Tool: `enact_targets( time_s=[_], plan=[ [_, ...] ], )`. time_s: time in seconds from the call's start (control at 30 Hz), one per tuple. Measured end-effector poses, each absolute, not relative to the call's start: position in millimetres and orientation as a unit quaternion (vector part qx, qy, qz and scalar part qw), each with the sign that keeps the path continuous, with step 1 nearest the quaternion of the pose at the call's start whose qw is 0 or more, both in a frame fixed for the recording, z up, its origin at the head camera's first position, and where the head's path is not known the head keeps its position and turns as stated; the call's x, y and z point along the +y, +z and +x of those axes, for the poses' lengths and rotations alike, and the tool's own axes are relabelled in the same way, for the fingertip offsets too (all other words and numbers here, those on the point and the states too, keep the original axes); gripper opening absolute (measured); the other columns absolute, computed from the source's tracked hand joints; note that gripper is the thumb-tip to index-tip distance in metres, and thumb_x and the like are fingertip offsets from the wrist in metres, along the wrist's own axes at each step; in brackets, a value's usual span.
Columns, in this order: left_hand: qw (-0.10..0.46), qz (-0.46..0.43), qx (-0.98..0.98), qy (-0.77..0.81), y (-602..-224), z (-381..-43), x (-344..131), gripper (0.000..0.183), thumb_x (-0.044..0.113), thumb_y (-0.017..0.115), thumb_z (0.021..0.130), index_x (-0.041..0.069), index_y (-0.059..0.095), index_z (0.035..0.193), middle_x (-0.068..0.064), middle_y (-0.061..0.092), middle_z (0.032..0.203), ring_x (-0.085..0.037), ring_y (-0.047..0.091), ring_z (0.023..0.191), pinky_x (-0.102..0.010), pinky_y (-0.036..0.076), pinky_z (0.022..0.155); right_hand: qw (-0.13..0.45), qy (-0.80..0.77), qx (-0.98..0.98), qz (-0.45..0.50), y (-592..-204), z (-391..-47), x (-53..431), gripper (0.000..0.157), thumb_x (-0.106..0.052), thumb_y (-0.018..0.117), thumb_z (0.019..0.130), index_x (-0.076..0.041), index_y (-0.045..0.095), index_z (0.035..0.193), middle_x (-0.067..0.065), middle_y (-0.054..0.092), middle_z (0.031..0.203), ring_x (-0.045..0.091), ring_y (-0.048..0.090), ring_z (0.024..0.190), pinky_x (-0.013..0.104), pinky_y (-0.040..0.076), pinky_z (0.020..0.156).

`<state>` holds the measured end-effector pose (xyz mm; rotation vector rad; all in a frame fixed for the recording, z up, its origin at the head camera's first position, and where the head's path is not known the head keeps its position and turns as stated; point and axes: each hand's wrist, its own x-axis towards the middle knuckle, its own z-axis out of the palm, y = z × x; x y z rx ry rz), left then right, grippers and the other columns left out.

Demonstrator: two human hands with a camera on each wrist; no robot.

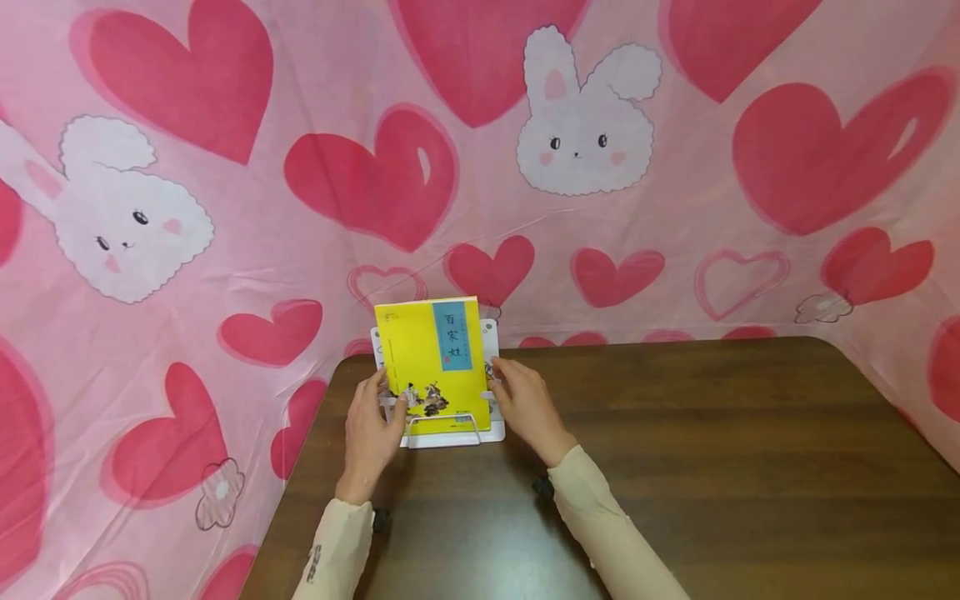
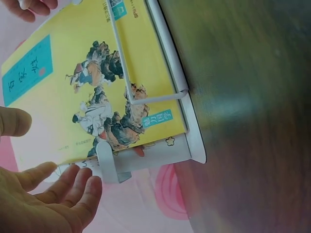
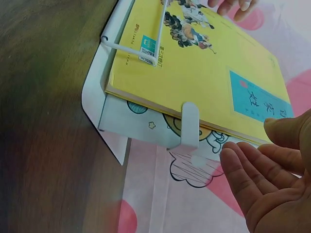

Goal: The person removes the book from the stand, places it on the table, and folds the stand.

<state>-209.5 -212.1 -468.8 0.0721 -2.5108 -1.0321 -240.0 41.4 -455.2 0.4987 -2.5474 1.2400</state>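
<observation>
A yellow book (image 1: pixel 420 350) with a blue title panel leans upright on a white book stand (image 1: pixel 491 432) with printed drawings. The stand's white wire bar (image 2: pixel 155 98) crosses the book's lower front, and white side clips (image 3: pixel 190 124) reach over its edges. My left hand (image 1: pixel 373 421) is at the book's left side, its thumb overlapping the cover in the head view and its relaxed fingers (image 2: pixel 73 187) beside the edge. On the opposite side my right hand (image 1: pixel 528 407) has its fingers (image 3: pixel 262 167) loosely extended next to the edge, thumb apart from them.
The stand is on a dark brown wooden table (image 1: pixel 675 467), near its back left part. A pink cloth (image 1: pixel 480 208) with hearts and rabbits hangs behind the table and along its sides.
</observation>
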Motion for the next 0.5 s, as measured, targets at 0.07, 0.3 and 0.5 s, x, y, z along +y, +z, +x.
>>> enact_targets(
  time_s=[0.07, 0.3, 0.5],
  plan=[
    [0.212, 0.030, -0.903, -0.372, -469.3, -210.3, -213.0, 0.060, 0.020, 0.070, 0.097, 0.003, 0.049, 0.150, -0.020, 0.059, 0.139, -0.039, 0.060, 0.128, -0.057, 0.050, 0.108, 0.139, 0.431, -0.875, 0.169, -455.8, -240.9, 38.6, 0.045, -0.010, 0.072, 0.097, -0.003, 0.063, 0.141, 0.015, 0.072, 0.131, 0.028, 0.070, 0.106, 0.044, 0.060, 0.100],
    [0.214, 0.038, -0.902, -0.373, -468.8, -214.2, -216.3, 0.060, 0.022, 0.070, 0.097, 0.000, 0.049, 0.149, -0.021, 0.059, 0.138, -0.039, 0.060, 0.129, -0.057, 0.050, 0.107, 0.150, 0.458, -0.864, 0.146, -456.6, -245.2, 29.8, 0.044, -0.008, 0.070, 0.099, -0.001, 0.062, 0.141, 0.017, 0.072, 0.125, 0.029, 0.069, 0.105, 0.044, 0.060, 0.099],
    [0.207, 0.044, -0.906, -0.367, -468.9, -217.9, -219.2, 0.057, 0.023, 0.069, 0.097, 0.000, 0.052, 0.147, -0.021, 0.064, 0.130, -0.038, 0.062, 0.120, -0.056, 0.049, 0.103, 0.151, 0.468, -0.859, 0.142, -458.6, -247.0, 25.4, 0.043, -0.006, 0.069, 0.098, 0.001, 0.062, 0.140, 0.018, 0.072, 0.122, 0.029, 0.070, 0.101, 0.043, 0.061, 0.097]
  ],
)
